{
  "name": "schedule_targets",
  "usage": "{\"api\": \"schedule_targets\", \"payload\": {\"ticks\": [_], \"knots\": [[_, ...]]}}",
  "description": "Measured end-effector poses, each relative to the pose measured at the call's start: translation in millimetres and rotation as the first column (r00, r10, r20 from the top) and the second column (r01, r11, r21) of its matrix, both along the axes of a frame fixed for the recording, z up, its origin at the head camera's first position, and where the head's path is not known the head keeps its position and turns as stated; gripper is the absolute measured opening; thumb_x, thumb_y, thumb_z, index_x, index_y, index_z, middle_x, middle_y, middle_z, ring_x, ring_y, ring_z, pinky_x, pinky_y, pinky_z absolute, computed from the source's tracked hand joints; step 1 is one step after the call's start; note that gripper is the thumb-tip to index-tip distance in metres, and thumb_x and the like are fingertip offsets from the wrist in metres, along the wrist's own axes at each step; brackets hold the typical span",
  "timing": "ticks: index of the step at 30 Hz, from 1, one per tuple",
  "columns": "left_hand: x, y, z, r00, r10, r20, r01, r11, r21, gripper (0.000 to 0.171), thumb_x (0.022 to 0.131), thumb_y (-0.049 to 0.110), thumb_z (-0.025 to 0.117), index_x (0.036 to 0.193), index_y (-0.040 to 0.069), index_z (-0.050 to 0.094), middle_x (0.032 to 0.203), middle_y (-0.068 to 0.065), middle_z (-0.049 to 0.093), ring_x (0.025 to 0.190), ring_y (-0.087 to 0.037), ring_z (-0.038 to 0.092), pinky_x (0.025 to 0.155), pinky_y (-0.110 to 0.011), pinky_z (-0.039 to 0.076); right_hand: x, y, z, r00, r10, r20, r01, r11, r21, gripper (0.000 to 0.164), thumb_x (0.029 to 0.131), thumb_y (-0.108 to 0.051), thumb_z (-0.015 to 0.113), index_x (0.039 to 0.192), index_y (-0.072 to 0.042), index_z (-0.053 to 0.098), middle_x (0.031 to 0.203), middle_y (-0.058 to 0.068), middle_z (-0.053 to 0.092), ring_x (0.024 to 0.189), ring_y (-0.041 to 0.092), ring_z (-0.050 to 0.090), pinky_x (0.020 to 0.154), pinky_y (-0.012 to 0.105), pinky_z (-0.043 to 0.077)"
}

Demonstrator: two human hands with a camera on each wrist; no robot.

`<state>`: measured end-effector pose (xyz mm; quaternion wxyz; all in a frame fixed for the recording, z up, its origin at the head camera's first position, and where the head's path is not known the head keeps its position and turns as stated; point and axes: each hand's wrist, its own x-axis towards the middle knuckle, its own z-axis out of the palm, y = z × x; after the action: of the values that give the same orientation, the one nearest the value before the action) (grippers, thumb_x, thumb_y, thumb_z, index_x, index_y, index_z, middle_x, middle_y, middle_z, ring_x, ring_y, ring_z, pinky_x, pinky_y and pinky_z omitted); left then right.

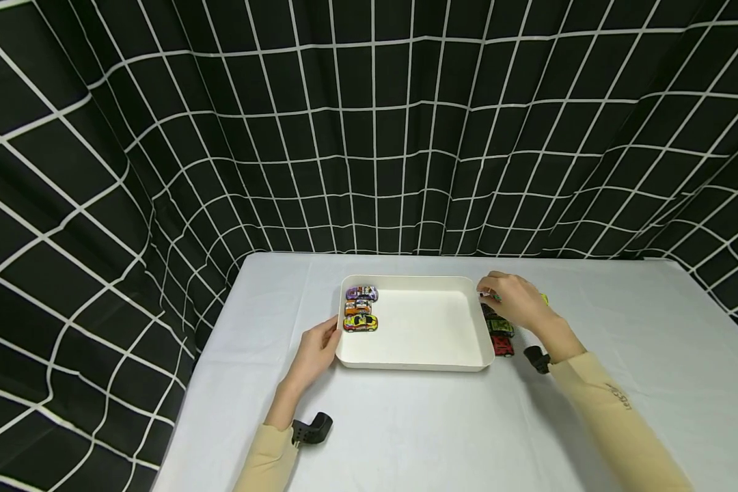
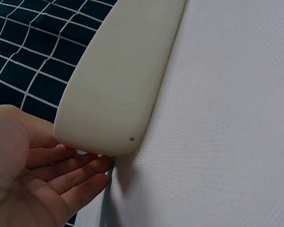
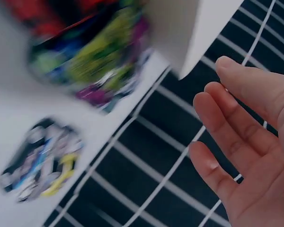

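Observation:
My left hand [image 1: 315, 347] rests with extended fingers against the left end of a white tray [image 1: 415, 365]. In the left wrist view, its fingers touch the tray's outer end wall [image 2: 99, 113]; part of the thumb is hidden. Inside the tray, along its left side, sit a purple toy car [image 1: 361, 294], an orange one [image 1: 358, 307] and a yellow one [image 1: 361, 323]. My right hand [image 1: 512, 298] hovers over toy cars at the tray's right. In the right wrist view, that hand [image 3: 246, 137] has parted, bent fingers with nothing visible between them.
Outside the tray's right wall stand a green toy car [image 1: 501, 328] and a red one [image 1: 502, 345]. Another car [image 3: 42, 161] lies apart from the group, blurred in the right wrist view. Behind the white-covered table [image 1: 418, 424] hangs a black gridded curtain [image 1: 400, 137].

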<state>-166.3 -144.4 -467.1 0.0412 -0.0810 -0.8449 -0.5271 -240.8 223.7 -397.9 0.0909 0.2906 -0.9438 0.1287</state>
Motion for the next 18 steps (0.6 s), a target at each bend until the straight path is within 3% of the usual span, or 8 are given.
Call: {"api": "schedule_targets", "payload": {"ticks": [12, 18], "knots": [[1.7, 0.2, 1.5, 1.000, 0.003, 0.011, -0.003, 1.000, 0.006, 0.038, 0.095, 0.004, 0.048, 0.130, -0.012, 0.044, 0.123, -0.029, 0.052, 0.109, -0.032, 0.057, 0.086, -0.027, 0.052, 15.9, 52.5, -11.3, 0.994, -0.112, -0.003, 0.112, 0.993, -0.020, 0.017, 0.074, 0.004, 0.072, 0.091, 0.003, 0.067, 0.086, 0.014, 0.064, 0.075, 0.029, 0.062, 0.063, 0.045, 0.053], [1.6, 0.1, 1.3, 1.000, 0.003, 0.013, -0.003, 1.000, -0.001, 0.038, 0.095, 0.004, 0.048, 0.130, -0.012, 0.044, 0.124, -0.029, 0.052, 0.109, -0.033, 0.057, 0.086, -0.026, 0.051, 15.9, 74.6, -20.9, 0.991, -0.126, -0.033, 0.126, 0.992, -0.011, 0.019, 0.073, 0.003, 0.073, 0.090, 0.002, 0.067, 0.088, 0.014, 0.063, 0.078, 0.033, 0.062, 0.067, 0.049, 0.052]]}}
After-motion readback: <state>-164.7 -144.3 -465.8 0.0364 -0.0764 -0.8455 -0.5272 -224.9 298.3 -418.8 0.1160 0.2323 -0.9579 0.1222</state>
